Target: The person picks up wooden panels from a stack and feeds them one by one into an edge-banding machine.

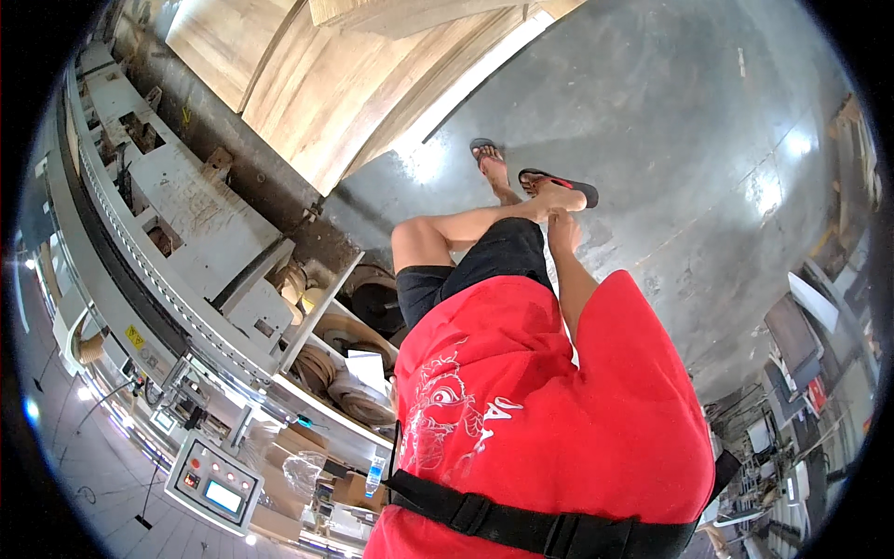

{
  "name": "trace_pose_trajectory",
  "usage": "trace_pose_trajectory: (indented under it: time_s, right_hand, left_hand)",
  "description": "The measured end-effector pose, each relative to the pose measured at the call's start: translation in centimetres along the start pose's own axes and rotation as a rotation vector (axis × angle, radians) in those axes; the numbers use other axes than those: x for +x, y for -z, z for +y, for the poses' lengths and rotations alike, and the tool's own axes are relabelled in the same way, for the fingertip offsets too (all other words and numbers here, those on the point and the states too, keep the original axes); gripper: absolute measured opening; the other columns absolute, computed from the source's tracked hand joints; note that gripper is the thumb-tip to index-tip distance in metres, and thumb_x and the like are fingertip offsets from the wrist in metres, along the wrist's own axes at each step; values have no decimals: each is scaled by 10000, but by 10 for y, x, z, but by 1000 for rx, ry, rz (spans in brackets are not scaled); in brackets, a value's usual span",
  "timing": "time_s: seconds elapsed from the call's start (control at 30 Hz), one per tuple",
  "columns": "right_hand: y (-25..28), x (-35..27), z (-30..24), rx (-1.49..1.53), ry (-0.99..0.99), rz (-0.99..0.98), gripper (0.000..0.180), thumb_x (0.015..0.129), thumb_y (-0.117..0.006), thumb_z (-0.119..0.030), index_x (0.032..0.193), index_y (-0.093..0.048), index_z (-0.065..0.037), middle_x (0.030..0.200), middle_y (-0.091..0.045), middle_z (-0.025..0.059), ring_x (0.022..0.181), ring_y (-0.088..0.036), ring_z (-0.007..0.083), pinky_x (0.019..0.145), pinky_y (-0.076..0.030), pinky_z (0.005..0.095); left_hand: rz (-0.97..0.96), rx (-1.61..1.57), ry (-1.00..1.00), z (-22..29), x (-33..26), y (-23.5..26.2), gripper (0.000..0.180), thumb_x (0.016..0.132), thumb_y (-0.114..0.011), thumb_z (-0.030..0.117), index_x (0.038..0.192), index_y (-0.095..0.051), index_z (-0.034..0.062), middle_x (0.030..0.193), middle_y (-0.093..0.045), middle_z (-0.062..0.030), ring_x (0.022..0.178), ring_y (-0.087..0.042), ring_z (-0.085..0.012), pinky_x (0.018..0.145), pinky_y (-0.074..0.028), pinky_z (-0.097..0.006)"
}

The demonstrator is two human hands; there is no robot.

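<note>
My right hand (562, 229) hangs at the end of my bare right forearm, beside the heel of my foot in a black and red flip-flop (579, 189). Its fingers look curled in, and whatever they may hold is hidden. From this view I cannot tell whether the hand touches the foot. My other flip-flop (486, 145) is a little farther off on the grey floor (670, 140). A red T-shirt (559, 401) and black shorts (503, 256) cover my body, with a black strap (531, 526) across the shirt. My left hand is out of view.
A long machine (200, 200) runs along the left, with a control panel (214, 484) at lower left. Rolls of edging strip (358, 396) sit on a shelf beside me. Wood-grain boards (317, 102) lie ahead. Stacked items (792, 345) line the right.
</note>
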State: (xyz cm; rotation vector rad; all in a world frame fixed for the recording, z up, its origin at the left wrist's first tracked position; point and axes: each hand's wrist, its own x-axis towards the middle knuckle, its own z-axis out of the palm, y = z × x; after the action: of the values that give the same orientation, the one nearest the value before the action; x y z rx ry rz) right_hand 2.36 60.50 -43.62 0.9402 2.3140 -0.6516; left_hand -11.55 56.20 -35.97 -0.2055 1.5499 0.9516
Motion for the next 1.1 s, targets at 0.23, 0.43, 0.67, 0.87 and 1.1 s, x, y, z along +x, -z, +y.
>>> trace_pose_trajectory:
  time_s: [0.23, 0.43, 0.67, 0.87, 1.1]
  right_hand:
    - [-3, 17, 2, -215, 147, -6, 245, 841, -493, -240, 943, -662, -95, 948, -648, 157, 847, -628, 360, 711, -494, 464]
    - [2, 17, -18, -400, 275, -115, 208, 820, -509, -142, 863, -689, -50, 910, -660, 187, 861, -651, 326, 694, -523, 441]
    - [-19, 32, -8, -429, 178, -94, 239, 836, -500, -170, 840, -687, -23, 917, -661, 190, 858, -655, 318, 706, -528, 430]
    - [-20, 60, 10, -27, 159, 165, 369, 837, -516, -328, 813, -661, 10, 814, -655, 191, 805, -654, 300, 673, -510, 426]
    - [150, 106, -85, 1246, 44, 373, 202, 857, -582, -174, 912, -568, 20, 671, -542, 48, 559, -554, 137, 469, -445, 260]
  left_hand:
    - [-7, -9, 9, -1, -1, -2, 274, 809, -509, 317, 723, -538, 59, 664, -490, -7, 595, -441, -123, 512, -348, -302]
    - [-10, -30, 13, -6, 3, -4, 268, 803, -515, 311, 714, -536, 59, 664, -488, -5, 597, -438, -122, 510, -344, -303]
    - [-15, -42, 22, -5, 2, -5, 261, 796, -522, 304, 704, -535, 60, 664, -486, -3, 598, -436, -122, 507, -341, -304]
    - [-19, -22, 10, 8, -5, -5, 255, 790, -527, 298, 695, -534, 61, 664, -484, -2, 600, -434, -121, 504, -337, -305]
    - [34, -15, -4, -9, -1, -8, 249, 782, -534, 291, 686, -532, 61, 664, -482, 0, 601, -431, -120, 502, -334, -306]
